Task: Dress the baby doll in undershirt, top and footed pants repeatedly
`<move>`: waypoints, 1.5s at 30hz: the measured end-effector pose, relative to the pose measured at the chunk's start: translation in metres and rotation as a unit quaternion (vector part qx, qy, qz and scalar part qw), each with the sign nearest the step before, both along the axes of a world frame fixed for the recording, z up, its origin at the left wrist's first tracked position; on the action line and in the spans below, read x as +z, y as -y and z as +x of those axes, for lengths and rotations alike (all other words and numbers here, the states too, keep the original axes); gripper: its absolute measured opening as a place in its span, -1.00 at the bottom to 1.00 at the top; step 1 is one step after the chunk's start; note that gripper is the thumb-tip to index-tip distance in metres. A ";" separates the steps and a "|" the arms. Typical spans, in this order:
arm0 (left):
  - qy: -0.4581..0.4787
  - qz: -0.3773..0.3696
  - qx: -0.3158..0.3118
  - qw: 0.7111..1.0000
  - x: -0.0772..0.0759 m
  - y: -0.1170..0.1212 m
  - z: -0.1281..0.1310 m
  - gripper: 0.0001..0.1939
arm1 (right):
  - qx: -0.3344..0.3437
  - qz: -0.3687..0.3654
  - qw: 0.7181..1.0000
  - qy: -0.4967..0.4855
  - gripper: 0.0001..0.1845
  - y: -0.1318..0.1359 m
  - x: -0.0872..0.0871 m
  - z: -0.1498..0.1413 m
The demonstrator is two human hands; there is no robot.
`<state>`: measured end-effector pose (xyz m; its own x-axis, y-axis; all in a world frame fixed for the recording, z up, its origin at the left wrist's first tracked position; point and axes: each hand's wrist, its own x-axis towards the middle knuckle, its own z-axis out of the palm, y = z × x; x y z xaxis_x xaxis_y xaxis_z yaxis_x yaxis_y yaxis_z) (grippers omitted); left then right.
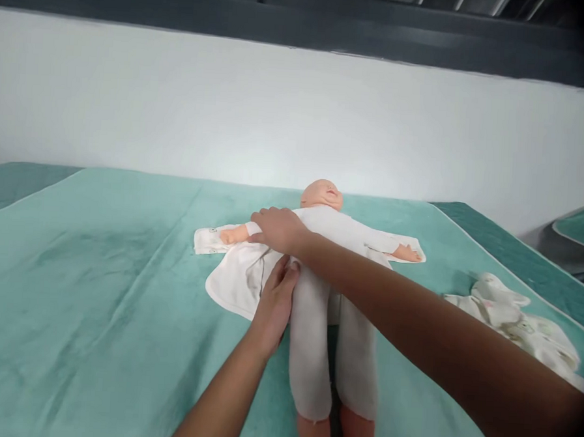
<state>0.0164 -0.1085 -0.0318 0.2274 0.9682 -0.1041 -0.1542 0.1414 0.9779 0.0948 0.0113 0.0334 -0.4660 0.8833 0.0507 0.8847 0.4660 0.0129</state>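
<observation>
A baby doll (309, 337) in white long-sleeved, long-legged clothing lies on its back, head away from me and arms stretched out sideways. Beneath its arms and body is a spread white garment (237, 277), its open flap showing on the left. My right hand (279, 231) reaches across the doll's body, its fingers bent over the doll's sleeved arm on the left side. Close below it, my left hand (275, 302) is at the doll's hip, thumb and fingers closed at the white cloth; their exact hold is partly hidden. My right forearm covers part of the doll's waist and one leg.
A green padded sheet (138, 256) with some creases covers the surface. Crumpled white printed baby clothes (526, 322) lie to the right, beyond my right forearm. Behind the far edge stands a white wall (205, 103) with a dark ledge above.
</observation>
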 end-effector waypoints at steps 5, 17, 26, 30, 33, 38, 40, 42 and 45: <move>-0.173 0.255 0.127 0.943 0.004 -0.021 -0.011 -0.76 | -0.024 0.012 0.999 -0.044 -0.60 0.017 0.017 0.031; -0.345 0.228 0.266 0.871 -0.022 -0.086 -0.060 -0.83 | 0.002 0.034 0.996 -0.080 -0.35 0.029 -0.006 0.040; -0.186 0.242 0.372 0.876 -0.011 -0.074 -0.053 -0.78 | -0.060 0.016 0.993 -0.101 -0.43 0.021 -0.013 0.037; -0.180 0.277 0.304 0.893 -0.005 -0.066 -0.043 -0.79 | -0.081 0.033 0.993 -0.077 -0.61 0.017 -0.022 0.029; -0.204 0.266 0.140 0.932 -0.003 -0.060 -0.037 -0.80 | -0.091 0.054 0.993 -0.060 -0.76 0.016 -0.024 0.024; -0.173 0.231 0.149 0.946 -0.005 -0.064 -0.038 -0.74 | -0.059 0.072 0.979 -0.179 -0.79 0.029 -0.007 0.035; -0.167 0.223 0.177 0.944 -0.007 -0.067 -0.041 -0.70 | -0.079 0.112 0.931 -0.337 -0.78 0.045 -0.001 0.059; -0.172 0.207 0.196 0.943 -0.007 -0.070 -0.043 -0.67 | -0.150 0.172 0.852 -0.470 -0.74 0.065 -0.004 0.093; -0.198 0.195 0.202 0.939 -0.006 -0.071 -0.044 -0.62 | -0.356 0.259 0.746 -0.499 -0.71 0.096 -0.025 0.150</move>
